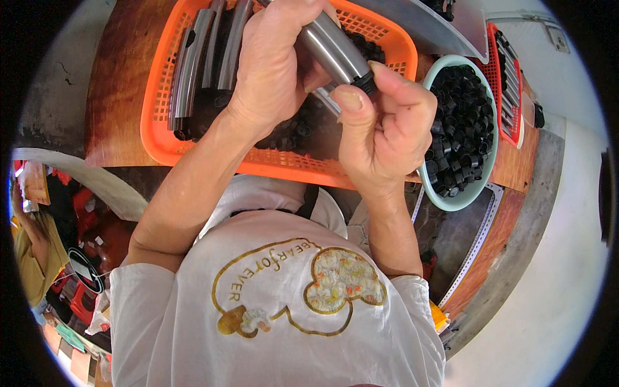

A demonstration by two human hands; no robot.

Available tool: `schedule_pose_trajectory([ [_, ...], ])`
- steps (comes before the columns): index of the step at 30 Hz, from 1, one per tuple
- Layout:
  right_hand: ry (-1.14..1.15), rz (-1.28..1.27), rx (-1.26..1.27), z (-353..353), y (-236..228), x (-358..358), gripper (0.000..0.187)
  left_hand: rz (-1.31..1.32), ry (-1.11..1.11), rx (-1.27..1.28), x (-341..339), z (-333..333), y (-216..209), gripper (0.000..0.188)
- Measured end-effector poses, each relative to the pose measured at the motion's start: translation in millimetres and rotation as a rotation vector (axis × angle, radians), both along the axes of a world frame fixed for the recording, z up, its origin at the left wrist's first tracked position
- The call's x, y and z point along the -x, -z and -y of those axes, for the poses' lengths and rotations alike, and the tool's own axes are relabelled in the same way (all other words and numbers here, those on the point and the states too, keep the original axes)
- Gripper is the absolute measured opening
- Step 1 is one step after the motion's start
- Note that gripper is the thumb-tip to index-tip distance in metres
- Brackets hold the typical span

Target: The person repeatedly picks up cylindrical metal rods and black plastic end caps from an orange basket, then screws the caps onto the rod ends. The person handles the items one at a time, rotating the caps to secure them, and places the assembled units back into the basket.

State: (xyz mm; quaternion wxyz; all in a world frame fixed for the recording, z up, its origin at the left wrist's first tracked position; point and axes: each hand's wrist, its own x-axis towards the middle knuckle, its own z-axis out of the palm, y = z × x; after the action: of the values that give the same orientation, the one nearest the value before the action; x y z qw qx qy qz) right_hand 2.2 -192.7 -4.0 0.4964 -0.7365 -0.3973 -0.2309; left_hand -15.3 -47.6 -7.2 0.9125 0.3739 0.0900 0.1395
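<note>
A shiny metal tube [333,49] is gripped in my left hand [271,68], slanting down to the right over an orange basket [151,122]. At its lower end sits a black plastic cap [365,82], pinched between the thumb and forefinger of my right hand [387,122]. My right hand's other fingers are curled in. Below the tube, part of another thin metal piece [327,100] shows between my hands. Several metal tubes [191,71] lie along the basket's left side, some with black ends. Loose black caps lie in the basket, partly hidden by my hands.
Right of the basket stands a pale green bowl [445,205] full of black caps [459,122]. Beyond it, a red basket [495,77] holds more metal tubes [509,84]. A translucent bin [445,29] stands at the back. A person [39,242] is at the far left.
</note>
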Motion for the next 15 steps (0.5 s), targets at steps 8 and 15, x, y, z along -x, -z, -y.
schedule_pose_trajectory([
  [8, -0.038, -0.101, -0.023, -2, -8, 6, 0.044, 0.096, -0.002, -0.007, -3, 0, 0, 0.043],
  [15, -0.037, -0.028, 0.006, 2, 1, -1, 0.045, 0.001, 0.026, 0.024, 3, -1, -9, 0.044],
])
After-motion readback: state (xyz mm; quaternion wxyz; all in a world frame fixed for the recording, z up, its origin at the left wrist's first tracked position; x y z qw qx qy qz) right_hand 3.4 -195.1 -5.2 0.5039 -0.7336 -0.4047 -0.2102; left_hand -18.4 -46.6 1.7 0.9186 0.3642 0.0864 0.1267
